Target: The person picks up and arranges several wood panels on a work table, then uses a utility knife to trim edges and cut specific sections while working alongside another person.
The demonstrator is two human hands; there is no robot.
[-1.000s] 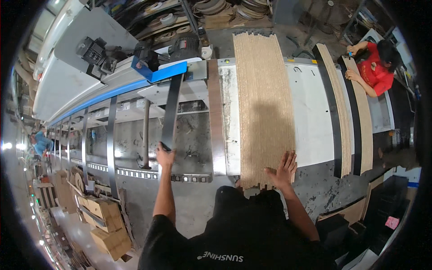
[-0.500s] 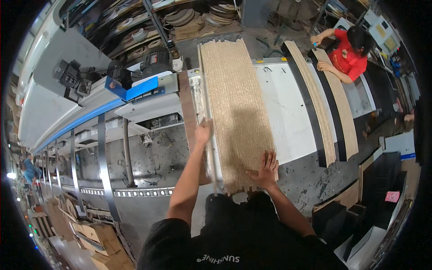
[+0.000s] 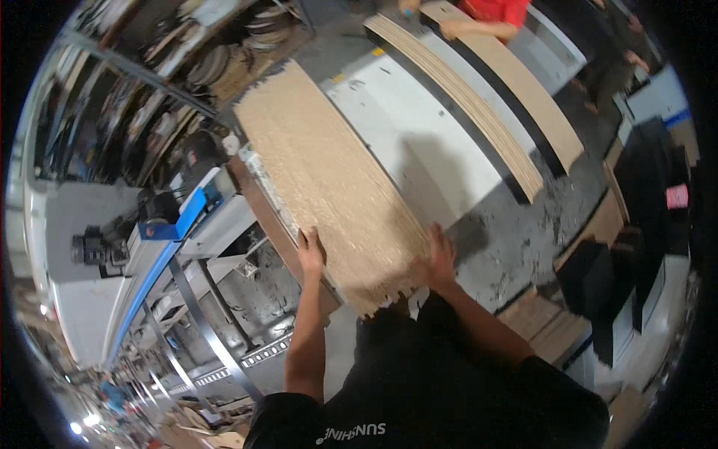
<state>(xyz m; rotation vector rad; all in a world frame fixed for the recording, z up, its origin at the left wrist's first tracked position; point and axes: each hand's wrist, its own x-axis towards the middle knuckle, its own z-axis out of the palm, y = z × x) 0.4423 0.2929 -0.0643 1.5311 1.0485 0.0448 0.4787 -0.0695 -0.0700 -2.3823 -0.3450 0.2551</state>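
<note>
A long bundle of narrow beige strips (image 3: 329, 179) lies slantwise before me, its strips side by side and their ends uneven. At its left edge, near the close end, my left hand (image 3: 310, 253) presses with the fingers bent against the side. Across from it, my right hand (image 3: 440, 262) holds the right edge, the thumb over the top and the fingers along the side. Both hands grip the bundle between them. Underneath is a white tabletop (image 3: 426, 150), bare to the right of the bundle, with a brown board (image 3: 262, 202) along its left side.
Two dark-sided stacks of strips, one curved stack (image 3: 464, 97) and one wider stack (image 3: 523, 82), lie to the right. A co-worker's arm (image 3: 471, 28) in red rests on the far one. A machine with a blue rail (image 3: 142, 288) stands left; black panels (image 3: 591, 277) lean at right.
My view has swung, so the bundle now slants to the upper left. My left hand has left a thin strip along the bundle's side; my right hand has moved from the top to the right edge.
</note>
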